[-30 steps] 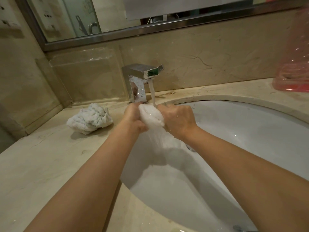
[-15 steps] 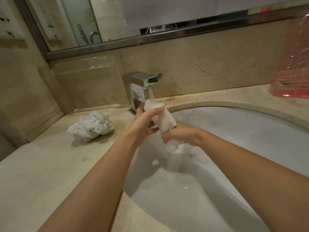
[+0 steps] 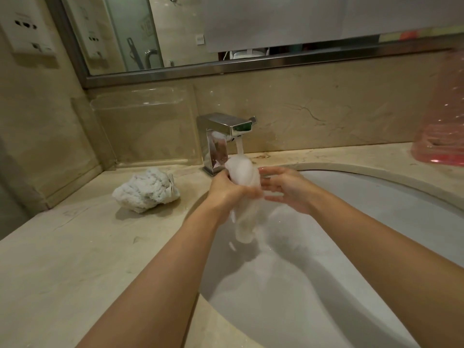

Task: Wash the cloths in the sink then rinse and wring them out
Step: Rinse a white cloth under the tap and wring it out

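Beige marble counter is seen around a white sink. Water is run from the chrome faucet onto a wet cloth, which is gripped by the left hand over the basin. Right hand is held spread, fingers straight, beside the cloth. A wrung cloth is left on the counter; a pink container is set at far right.
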A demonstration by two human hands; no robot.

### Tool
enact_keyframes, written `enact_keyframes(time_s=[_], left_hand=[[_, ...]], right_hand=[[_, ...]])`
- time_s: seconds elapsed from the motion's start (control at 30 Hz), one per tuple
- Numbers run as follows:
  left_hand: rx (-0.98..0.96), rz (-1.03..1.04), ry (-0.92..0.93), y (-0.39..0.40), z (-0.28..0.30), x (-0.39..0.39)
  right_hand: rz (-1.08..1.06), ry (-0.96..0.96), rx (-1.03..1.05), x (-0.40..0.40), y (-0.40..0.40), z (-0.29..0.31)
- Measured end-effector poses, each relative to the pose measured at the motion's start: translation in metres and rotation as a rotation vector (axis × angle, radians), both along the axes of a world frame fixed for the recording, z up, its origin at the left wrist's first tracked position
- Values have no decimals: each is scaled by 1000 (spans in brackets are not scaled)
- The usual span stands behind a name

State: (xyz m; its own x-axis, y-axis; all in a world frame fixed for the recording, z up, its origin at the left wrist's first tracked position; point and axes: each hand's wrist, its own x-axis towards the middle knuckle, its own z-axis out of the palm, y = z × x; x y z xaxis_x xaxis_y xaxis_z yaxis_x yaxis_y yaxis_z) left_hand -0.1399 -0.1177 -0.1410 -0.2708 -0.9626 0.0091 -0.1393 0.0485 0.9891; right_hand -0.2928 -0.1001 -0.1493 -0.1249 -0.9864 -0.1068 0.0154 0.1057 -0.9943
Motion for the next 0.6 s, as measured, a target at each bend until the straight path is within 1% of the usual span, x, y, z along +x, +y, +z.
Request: enact_keyframes(time_s=[0.03,0.1,0.23,0.3,0.37,0.47,0.53,0.6], left_hand=[[-13,-16,-52,2,1,1],[-52,-35,-133,5,1,1],[-105,12,-131,4,0,0],[-113,46,-73,2,-1,-1],[-116,75,7,1,-1,-1],[-104,155,111,0,-1,-1],[-80,218,211,-3,0,-1],[-75,315,296,-5,3,-1]], right_hand=[[-109,1,-35,0,-3,1],[-214,16,-102,2,-5,5],[-241,48,-154,10,-5,7],[-235,36,-151,15,-5,6],[-206,-29,-118,20,-4,4],[-73,-125,52,27,0,-2],[8,-126,158,29,-2,-10],[40,-128,212,30,-4,-15]])
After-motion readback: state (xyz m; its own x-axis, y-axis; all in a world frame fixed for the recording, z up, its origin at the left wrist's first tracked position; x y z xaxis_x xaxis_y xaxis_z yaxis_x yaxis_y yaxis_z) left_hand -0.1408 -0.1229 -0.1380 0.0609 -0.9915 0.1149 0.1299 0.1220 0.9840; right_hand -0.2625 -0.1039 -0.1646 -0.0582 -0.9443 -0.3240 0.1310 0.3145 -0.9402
